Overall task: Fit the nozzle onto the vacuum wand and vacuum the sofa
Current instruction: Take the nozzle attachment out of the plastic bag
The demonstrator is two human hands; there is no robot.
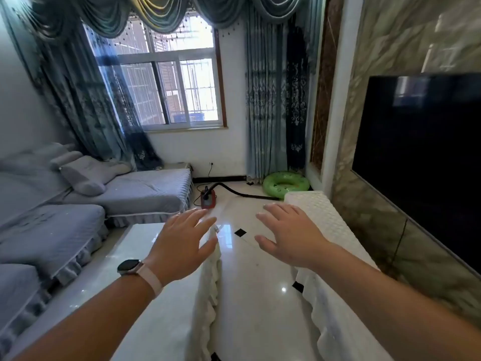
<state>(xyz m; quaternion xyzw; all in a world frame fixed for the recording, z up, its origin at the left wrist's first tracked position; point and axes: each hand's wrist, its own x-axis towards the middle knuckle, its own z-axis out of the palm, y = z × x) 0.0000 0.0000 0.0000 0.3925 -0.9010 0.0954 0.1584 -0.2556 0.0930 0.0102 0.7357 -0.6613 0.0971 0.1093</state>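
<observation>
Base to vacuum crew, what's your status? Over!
Both open, holding nothing: left hand, right hand. Red vacuum on floor beside sofa, untouched. Its black hose lies across the floor ahead.

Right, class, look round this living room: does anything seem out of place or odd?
A green inflatable swim ring lies on the floor by the right curtain, an odd thing for a living room. The red vacuum sits beside the sofa with its black hose trailing across the floor.
</observation>
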